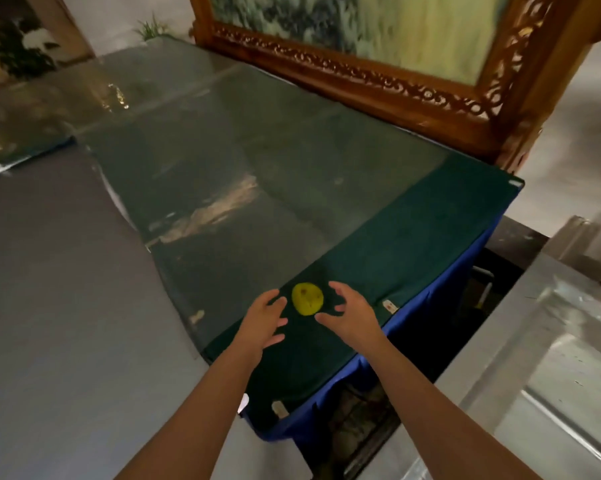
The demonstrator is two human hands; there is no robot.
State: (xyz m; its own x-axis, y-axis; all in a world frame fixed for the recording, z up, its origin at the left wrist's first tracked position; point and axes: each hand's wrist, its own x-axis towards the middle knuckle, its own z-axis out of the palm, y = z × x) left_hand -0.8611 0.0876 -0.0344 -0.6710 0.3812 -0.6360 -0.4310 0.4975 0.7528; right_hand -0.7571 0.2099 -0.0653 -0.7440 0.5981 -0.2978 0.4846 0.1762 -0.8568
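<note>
A small round yellow-green fruit (307,298) with brown spots lies on a dark green cloth (413,237) that covers the near end of a long table. My left hand (262,320) hovers just left of the fruit, fingers spread and loosely bent, holding nothing. My right hand (351,311) is just right of the fruit, fingers spread and curved toward it, not touching it. Both forearms reach in from the bottom of the view.
A glass sheet (223,150) covers the rest of the table. A carved wooden frame (361,77) with a green panel stands along the far edge. Blue cloth (430,306) hangs off the table's right side. A steel counter (552,358) is at the right, grey floor (49,306) at the left.
</note>
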